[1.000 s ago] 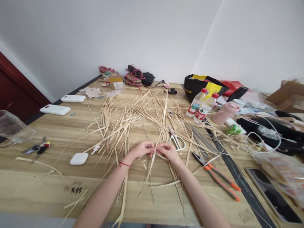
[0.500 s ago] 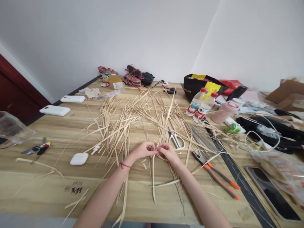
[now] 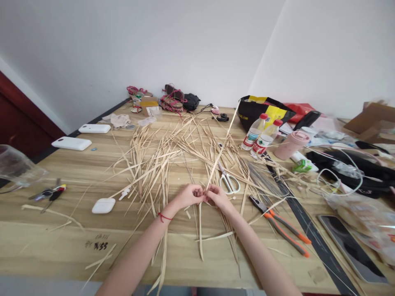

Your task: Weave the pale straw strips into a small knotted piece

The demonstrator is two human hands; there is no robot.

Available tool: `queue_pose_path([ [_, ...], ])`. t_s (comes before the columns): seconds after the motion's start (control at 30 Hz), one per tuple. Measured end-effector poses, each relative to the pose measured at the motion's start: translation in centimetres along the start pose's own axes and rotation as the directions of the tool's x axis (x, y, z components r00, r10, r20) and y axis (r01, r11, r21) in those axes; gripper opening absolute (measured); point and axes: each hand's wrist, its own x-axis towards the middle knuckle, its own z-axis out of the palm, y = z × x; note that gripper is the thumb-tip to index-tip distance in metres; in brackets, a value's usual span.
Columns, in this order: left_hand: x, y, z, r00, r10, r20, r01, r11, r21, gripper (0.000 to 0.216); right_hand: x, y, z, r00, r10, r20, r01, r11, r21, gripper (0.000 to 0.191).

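Note:
My left hand (image 3: 189,195) and my right hand (image 3: 217,194) meet at the middle of the wooden table (image 3: 61,164). Both pinch one long pale straw strip (image 3: 219,155). Its far end rises up and to the right, toward the black and yellow bag (image 3: 262,110). Its near end hangs down toward me. A wide pile of loose straw strips (image 3: 160,156) lies around and behind my hands. A red thread circles my left wrist.
White-handled scissors (image 3: 227,180) lie just right of my hands, with orange-handled pliers (image 3: 279,225) and a long black ruler (image 3: 305,224) beyond. Two water bottles (image 3: 261,137), a pink cup (image 3: 291,146), cables and a phone (image 3: 352,246) crowd the right. An earbud case (image 3: 103,205) and power banks (image 3: 71,143) sit left.
The strip's far end has swung to the right, from near upright over the pile to leaning toward the bag. My hands have stayed almost in place, pinched together.

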Motion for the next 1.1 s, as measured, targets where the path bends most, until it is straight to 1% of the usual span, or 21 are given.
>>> queue_pose_path([
  [0.13, 0.0, 0.0, -0.2, 0.999, -0.01, 0.053, 0.015, 0.997, -0.08, 0.023, 0.0, -0.1, -0.2, 0.998, 0.024, -0.057, -0.019, 0.997, 0.08, 0.019],
  [0.23, 0.2, -0.2, -0.4, 0.999, -0.014, 0.052, 0.02, 0.992, -0.128, 0.026, 0.0, -0.4, -0.3, 0.996, 0.024, -0.082, -0.015, 0.993, 0.113, 0.026],
  [0.33, 0.3, -0.4, -0.6, 0.999, -0.012, 0.048, 0.02, 0.983, -0.18, 0.027, -0.1, -0.7, -0.3, 0.996, -0.006, -0.087, 0.014, 0.996, 0.091, 0.029],
  [0.43, 0.3, -0.4, -0.6, 1.0, -0.021, 0.007, 0.022, 0.982, -0.186, 0.025, 0.0, -0.8, -0.6, 0.995, -0.035, -0.093, 0.037, 0.999, 0.021, 0.029],
  [0.53, 0.2, -0.3, -0.5, 0.998, -0.035, -0.048, 0.028, 0.989, -0.145, 0.025, 0.2, -0.5, -0.9, 0.995, -0.044, -0.084, 0.042, 0.999, -0.035, 0.028],
  [0.6, 0.1, -0.1, -0.4, 0.998, -0.04, -0.057, 0.033, 0.993, -0.113, 0.026, 0.3, -0.3, -1.0, 0.996, -0.049, -0.08, 0.045, 0.998, -0.049, 0.028],
  [0.67, 0.0, 0.1, -0.2, 0.998, -0.014, -0.062, 0.01, 0.998, -0.055, 0.026, 0.3, -0.2, -1.0, 0.995, -0.057, -0.082, 0.052, 0.996, -0.067, 0.027],
  [0.77, -0.2, 0.5, -0.1, 0.994, 0.066, -0.086, -0.057, 0.993, 0.101, 0.023, 0.0, -0.4, -0.8, 0.996, -0.063, -0.066, 0.056, 0.993, -0.102, 0.024],
  [0.87, -0.4, 0.7, 0.0, 0.985, 0.131, -0.115, -0.095, 0.956, 0.279, 0.021, -0.3, -0.6, -0.5, 0.997, -0.066, -0.036, 0.061, 0.987, -0.148, 0.022],
  [0.93, -0.4, 0.6, 0.0, 0.98, 0.162, -0.116, -0.112, 0.93, 0.35, 0.023, -0.4, -0.6, -0.4, 0.997, -0.074, -0.022, 0.07, 0.983, -0.17, 0.022],
  [1.1, -0.4, 0.3, -0.1, 0.979, 0.159, -0.125, -0.104, 0.925, 0.365, 0.025, -0.3, -0.2, -0.4, 0.995, -0.094, 0.044, 0.099, 0.987, -0.129, 0.022],
])
